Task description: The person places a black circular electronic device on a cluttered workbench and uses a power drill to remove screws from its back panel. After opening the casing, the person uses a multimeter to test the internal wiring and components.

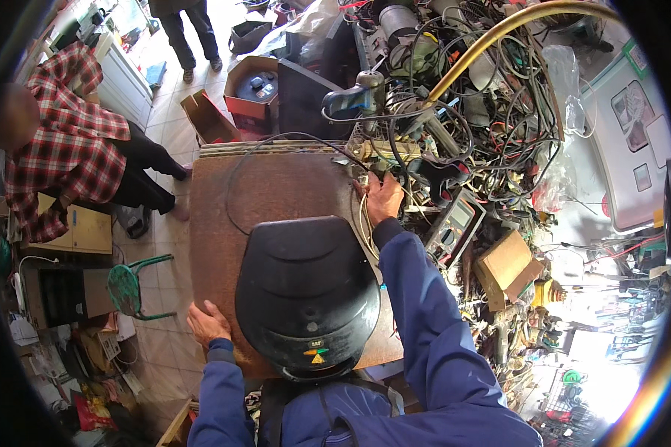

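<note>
A black, rounded electric griddle (309, 279) with its lid down sits on the brown wooden table (276, 175), close to my body. Its thin black cord (235, 175) loops up across the table toward the right-hand clutter. At the table's far right corner, my right hand (384, 197) is closed at the end of this cord, among pale wires and small parts; its fingers hide what they grip. My left hand (210, 324) lies on the table's left edge beside the griddle, fingers stretched out and holding nothing.
Tangled cables (492, 97) and parts are heaped on the right, with a multimeter (455, 227) and an opened cardboard box (507, 268). A power drill (358, 97) lies beyond the table. Left are a green stool (127, 289) and a person in a checked shirt (74, 134).
</note>
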The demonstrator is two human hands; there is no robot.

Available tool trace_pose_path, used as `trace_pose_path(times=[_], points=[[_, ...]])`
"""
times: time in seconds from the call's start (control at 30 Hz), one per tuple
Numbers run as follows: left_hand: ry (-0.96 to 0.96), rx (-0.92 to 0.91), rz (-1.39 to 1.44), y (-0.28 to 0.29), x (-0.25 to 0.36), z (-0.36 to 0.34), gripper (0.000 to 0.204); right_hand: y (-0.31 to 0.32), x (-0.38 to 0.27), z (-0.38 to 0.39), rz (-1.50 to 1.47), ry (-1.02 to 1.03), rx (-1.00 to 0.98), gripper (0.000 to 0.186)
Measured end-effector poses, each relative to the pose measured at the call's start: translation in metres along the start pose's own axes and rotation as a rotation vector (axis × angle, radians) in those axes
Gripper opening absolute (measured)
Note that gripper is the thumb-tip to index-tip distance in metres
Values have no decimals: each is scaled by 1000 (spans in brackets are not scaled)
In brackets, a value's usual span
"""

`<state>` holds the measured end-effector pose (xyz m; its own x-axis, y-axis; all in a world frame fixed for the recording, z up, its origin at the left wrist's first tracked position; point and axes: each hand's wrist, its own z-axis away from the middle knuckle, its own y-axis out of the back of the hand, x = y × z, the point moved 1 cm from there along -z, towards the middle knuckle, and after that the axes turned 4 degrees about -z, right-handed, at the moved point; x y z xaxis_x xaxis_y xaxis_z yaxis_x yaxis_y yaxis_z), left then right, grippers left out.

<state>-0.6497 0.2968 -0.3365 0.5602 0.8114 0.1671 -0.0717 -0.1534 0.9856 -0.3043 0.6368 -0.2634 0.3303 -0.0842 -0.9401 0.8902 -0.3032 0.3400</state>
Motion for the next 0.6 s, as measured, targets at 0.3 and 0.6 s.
trace_pose_path(times=[0.3, 0.6], points=[[20, -15, 14, 0, 3, -1, 50, -9, 27, -17, 166, 132, 79, 34], [45, -13, 2, -6, 2, -5, 50, -7, 33, -28, 609, 315, 86, 42]])
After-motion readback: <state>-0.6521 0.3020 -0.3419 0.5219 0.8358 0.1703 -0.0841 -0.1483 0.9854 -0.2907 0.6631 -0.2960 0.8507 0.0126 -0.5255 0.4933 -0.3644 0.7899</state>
